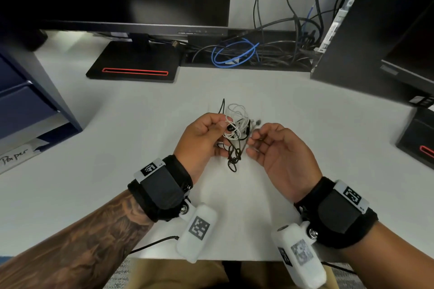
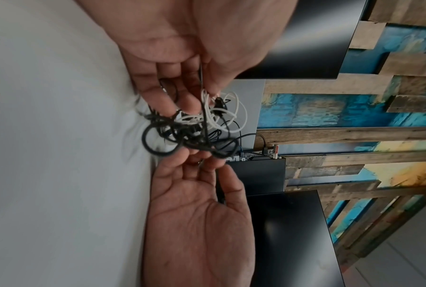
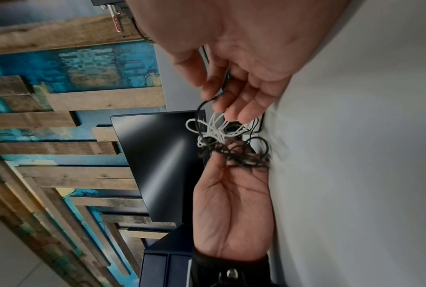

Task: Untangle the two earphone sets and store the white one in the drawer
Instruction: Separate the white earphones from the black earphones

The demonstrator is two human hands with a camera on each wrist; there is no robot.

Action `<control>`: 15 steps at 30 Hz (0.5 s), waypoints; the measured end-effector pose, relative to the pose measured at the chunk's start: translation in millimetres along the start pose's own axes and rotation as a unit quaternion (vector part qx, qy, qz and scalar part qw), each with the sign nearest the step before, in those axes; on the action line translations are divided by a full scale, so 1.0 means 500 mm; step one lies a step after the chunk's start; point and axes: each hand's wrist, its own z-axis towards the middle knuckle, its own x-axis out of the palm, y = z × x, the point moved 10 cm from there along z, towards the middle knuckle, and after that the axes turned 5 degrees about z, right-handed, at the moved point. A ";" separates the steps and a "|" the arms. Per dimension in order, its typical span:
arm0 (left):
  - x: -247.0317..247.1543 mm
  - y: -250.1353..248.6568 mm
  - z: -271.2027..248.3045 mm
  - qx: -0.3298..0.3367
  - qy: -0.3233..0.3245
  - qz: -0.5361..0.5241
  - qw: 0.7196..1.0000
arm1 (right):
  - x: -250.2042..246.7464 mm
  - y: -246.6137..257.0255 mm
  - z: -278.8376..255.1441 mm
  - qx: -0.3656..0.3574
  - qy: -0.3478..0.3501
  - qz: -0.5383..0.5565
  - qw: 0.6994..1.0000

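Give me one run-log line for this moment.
stage: untangling | left hand: pinches white earphones | right hand: pinches black earphones | sets: tangled | drawer: not reached

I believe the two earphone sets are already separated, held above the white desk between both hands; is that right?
Not quite: the white earphones and black earphones are tangled together, as the head view shows. They are held above the desk between the left hand and right hand.

Handwritten "Paper" legible on label (image 1: 16, 156) at desk's left edge; wristband tag lettering too small to read.
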 end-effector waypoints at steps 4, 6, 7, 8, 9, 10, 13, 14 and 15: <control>0.000 0.001 -0.001 -0.001 0.001 -0.006 1.000 | -0.007 0.000 0.000 -0.015 -0.032 -0.035 0.999; 0.000 0.001 -0.002 -0.004 0.000 -0.016 1.000 | -0.006 0.007 -0.003 -0.037 -0.044 -0.070 0.996; 0.000 0.001 -0.002 -0.005 -0.001 -0.019 1.000 | -0.002 0.009 -0.004 -0.043 -0.040 -0.092 0.994; 0.000 0.001 -0.002 -0.005 -0.002 -0.019 1.000 | 0.005 0.010 -0.007 -0.046 -0.031 -0.117 0.992; 0.000 0.001 -0.001 -0.004 -0.003 -0.018 1.000 | 0.013 0.009 -0.010 -0.048 -0.018 -0.142 0.989; -0.001 0.002 -0.001 -0.003 -0.005 -0.018 1.000 | 0.019 0.009 -0.013 -0.051 -0.004 -0.171 0.984; -0.001 0.004 -0.001 -0.003 -0.008 -0.020 1.000 | 0.039 0.005 -0.018 -0.060 0.024 -0.260 0.964; -0.001 0.004 -0.001 -0.003 -0.007 -0.021 1.000 | 0.044 0.002 -0.019 -0.063 0.030 -0.277 0.958; 0.000 0.004 -0.002 -0.002 -0.005 -0.021 1.000 | 0.047 0.000 -0.020 -0.065 0.032 -0.289 0.955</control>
